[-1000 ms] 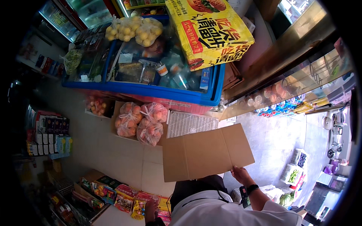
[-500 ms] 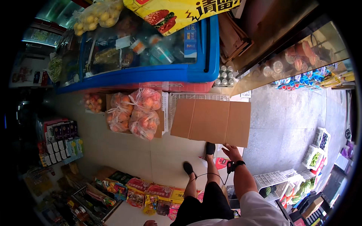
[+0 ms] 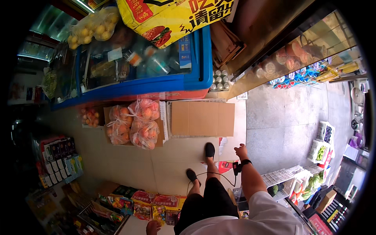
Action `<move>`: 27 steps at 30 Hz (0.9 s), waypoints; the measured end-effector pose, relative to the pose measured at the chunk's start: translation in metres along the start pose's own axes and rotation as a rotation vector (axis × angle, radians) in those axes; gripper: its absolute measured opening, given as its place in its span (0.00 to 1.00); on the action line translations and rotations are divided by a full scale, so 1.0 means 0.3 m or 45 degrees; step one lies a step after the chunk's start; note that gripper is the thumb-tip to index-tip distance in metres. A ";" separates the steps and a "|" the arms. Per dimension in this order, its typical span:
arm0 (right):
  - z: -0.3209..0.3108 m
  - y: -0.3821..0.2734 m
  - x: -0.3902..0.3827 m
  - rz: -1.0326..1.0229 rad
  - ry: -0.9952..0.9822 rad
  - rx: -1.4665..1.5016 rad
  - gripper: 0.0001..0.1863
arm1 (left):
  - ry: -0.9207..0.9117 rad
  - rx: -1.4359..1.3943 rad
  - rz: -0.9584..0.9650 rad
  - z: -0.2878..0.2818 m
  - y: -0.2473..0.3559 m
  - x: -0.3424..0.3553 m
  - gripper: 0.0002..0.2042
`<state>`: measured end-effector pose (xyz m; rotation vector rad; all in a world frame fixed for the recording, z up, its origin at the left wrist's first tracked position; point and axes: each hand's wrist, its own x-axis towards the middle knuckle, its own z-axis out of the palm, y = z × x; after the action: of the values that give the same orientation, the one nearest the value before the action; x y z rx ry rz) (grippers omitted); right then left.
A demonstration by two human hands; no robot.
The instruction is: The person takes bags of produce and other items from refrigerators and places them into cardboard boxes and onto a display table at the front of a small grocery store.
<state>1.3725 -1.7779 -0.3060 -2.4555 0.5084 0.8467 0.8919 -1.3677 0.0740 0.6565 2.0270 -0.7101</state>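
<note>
A flat creased cardboard sheet (image 3: 203,119) lies on a white plastic crate (image 3: 169,119) on the floor, beside bags of orange fruit (image 3: 143,133) on cardboard. My right hand (image 3: 241,150), with a strapped device at the wrist, is just below the sheet's right end, apart from it, its fingers loosely bent and apart with nothing held. My left hand (image 3: 153,227) hangs at the lower edge near colourful snack packs (image 3: 164,200), fingers slightly apart, with nothing visible in it.
A blue-rimmed chest freezer (image 3: 145,84) stands ahead, carrying yellow fruit bags and a yellow printed bundle. Cans (image 3: 220,80) sit by its corner. Crates of produce (image 3: 318,150) stand at right, stacked boxes (image 3: 58,160) at left. My feet are on the tiled floor (image 3: 164,164).
The cardboard sheet has gone from my right hand down onto the white crate. My right hand has let go and drawn back, and my feet have come into view.
</note>
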 end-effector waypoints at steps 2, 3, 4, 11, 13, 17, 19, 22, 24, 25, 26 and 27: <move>0.053 -0.187 0.058 -0.017 -0.040 -0.135 0.38 | -0.176 -0.334 0.332 -0.101 -0.339 0.040 0.12; 0.099 -0.293 0.124 -0.042 -0.078 -0.132 0.39 | -0.266 -0.380 0.165 -0.115 -0.426 0.108 0.15; 0.095 -0.286 0.235 -0.007 -0.039 -0.135 0.40 | -0.400 -0.267 0.314 -0.050 -0.357 0.104 0.17; 0.362 -0.365 0.825 0.032 -0.060 -0.365 0.35 | -0.251 -0.146 -0.077 0.091 -0.232 0.241 0.20; 0.416 -0.396 0.965 -0.217 -0.133 -0.296 0.32 | -0.215 0.040 0.029 0.189 -0.097 0.208 0.21; 0.457 -0.498 0.883 -0.307 -0.211 -0.345 0.27 | -0.200 -0.077 0.017 0.108 -0.107 0.220 0.21; 0.442 -0.515 0.825 -0.197 -0.191 -0.388 0.26 | -0.167 -0.066 0.065 0.133 -0.070 0.171 0.21; 0.468 -0.450 0.702 -0.134 0.105 -0.177 0.19 | -0.156 -0.089 0.036 0.095 -0.080 0.138 0.20; 0.473 -0.235 0.804 0.082 0.028 0.277 0.09 | -0.275 0.029 0.199 0.157 0.066 0.192 0.19; 0.603 -0.259 0.646 -0.257 -0.333 0.477 0.07 | -0.221 0.007 0.213 0.170 0.021 0.119 0.18; 0.682 -0.298 0.483 -0.531 -0.747 0.738 0.08 | -0.180 -0.014 0.196 0.163 -0.022 0.074 0.18; 0.725 -0.355 0.373 -0.747 -0.669 0.350 0.10 | -0.150 -0.028 0.164 0.167 -0.039 0.062 0.18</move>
<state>1.4055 -1.5909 -0.4936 -1.8632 -0.2614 1.0204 0.9027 -1.4073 0.0376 0.7090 1.8642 -0.6352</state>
